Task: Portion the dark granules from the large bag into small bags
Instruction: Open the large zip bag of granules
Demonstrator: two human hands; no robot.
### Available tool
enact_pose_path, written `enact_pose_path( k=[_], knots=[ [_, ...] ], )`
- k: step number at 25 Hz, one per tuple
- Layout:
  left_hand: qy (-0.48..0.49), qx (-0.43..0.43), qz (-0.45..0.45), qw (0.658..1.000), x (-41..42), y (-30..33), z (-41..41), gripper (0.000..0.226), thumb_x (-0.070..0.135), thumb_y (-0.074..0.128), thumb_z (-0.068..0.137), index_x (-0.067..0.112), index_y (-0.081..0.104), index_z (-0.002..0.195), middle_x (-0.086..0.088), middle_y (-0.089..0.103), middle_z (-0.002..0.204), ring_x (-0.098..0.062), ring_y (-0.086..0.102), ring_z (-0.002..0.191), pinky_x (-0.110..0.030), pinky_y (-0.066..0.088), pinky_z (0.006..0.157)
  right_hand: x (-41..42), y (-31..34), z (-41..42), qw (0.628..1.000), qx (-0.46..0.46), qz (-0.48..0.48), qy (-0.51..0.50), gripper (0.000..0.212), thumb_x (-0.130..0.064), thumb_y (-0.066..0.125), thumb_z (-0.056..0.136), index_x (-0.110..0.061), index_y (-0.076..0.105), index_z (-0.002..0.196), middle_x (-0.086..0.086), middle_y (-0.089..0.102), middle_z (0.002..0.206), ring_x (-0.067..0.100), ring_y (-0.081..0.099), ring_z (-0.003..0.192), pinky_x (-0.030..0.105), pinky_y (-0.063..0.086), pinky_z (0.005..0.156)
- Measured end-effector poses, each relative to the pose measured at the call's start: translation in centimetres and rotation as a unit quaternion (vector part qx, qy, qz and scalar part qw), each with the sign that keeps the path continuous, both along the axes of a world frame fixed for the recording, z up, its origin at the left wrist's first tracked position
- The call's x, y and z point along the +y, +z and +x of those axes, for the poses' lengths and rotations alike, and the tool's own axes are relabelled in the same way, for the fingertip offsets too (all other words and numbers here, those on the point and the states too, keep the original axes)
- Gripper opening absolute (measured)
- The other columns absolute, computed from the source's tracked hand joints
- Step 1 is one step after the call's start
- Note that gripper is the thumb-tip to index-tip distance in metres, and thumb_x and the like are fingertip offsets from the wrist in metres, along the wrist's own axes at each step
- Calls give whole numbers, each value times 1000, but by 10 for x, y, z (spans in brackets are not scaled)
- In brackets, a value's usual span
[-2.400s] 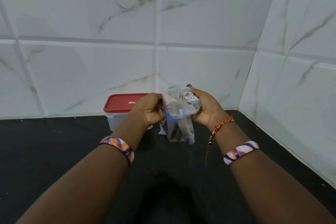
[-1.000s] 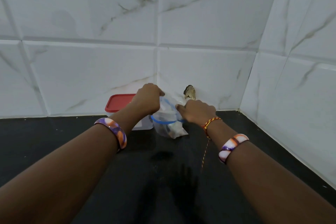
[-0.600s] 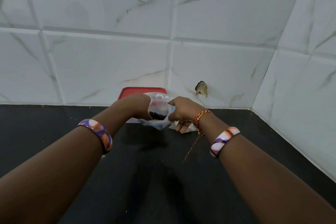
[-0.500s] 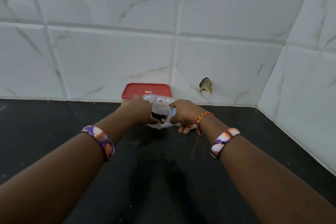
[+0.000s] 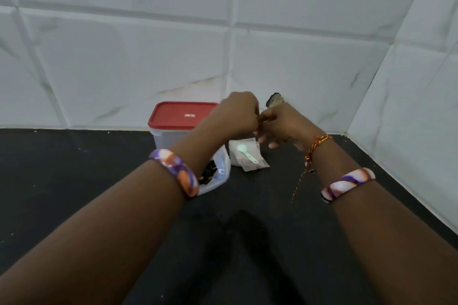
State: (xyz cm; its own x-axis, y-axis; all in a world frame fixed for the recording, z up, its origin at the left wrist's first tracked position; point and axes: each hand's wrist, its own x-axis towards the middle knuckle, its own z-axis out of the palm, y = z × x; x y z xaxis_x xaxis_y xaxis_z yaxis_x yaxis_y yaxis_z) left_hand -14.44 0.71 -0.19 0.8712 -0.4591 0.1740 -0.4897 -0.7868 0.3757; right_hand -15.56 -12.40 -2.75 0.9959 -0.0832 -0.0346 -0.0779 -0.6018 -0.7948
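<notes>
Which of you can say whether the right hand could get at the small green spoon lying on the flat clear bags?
Probably yes. The small green spoon lies uncovered on the small clear bags, just below the right hand; nothing stands between. But its fingers seem to be pinching something with the left hand.

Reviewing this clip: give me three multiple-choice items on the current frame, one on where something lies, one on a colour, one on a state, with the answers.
1. Where does the small green spoon lie?
A. on the stack of small clear bags
B. on the red lid
C. in the left hand

2. What colour is the lid of the plastic container?
A. blue
B. red
C. white

3. What state is the container in?
A. lid off
B. tipped over
C. lid on, upright

Answers: 1 A, the spoon rests on the bags on the black counter. 2 B, the lid is plainly red. 3 C, the lid sits flat on the upright container.
</notes>
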Motion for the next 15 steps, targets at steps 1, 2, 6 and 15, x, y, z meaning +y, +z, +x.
enact_pose_path(
  k=[1, 2, 6, 15],
  knots=[
    [-6, 22, 2, 1000, -11, -8, 9, 26, 8, 52, 86, 1, 64, 109, -14, 65, 111, -25, 61, 96, -34, 52, 88, -4, -10, 6, 999, -17, -2, -48, 18, -12, 60, 87, -5, 66, 103, 9, 67, 82, 17, 61, 65, 22, 50, 50],
    [-7, 49, 22, 999, -20, -16, 20, 22, 6, 50, 87, -1, 63, 103, -14, 65, 106, -24, 60, 89, -30, 50, 81, -8, -24, 13, 996, -32, -28, -83, 22, -14, 61, 87, -6, 66, 107, 12, 68, 88, 19, 63, 69, 25, 53, 54],
    [35, 165, 61, 984, -32, -33, 57, 30, 1, 46, 90, 9, 41, 61, -3, 46, 64, -12, 44, 52, -18, 38, 49, -12, -80, 38, 979, -27, -169, -110, 42, -36, 64, 83, -7, 64, 114, 12, 66, 115, 26, 62, 103, 36, 51, 90],
    [-10, 259, -62, 964, -18, -37, 80, 23, 10, 50, 94, -2, 59, 111, -14, 61, 92, -16, 57, 72, -23, 50, 65, -7, -114, 58, 956, 3, -210, -206, 27, -13, 51, 90, -7, 59, 115, 13, 63, 114, 30, 60, 106, 37, 50, 90]
  ],
)
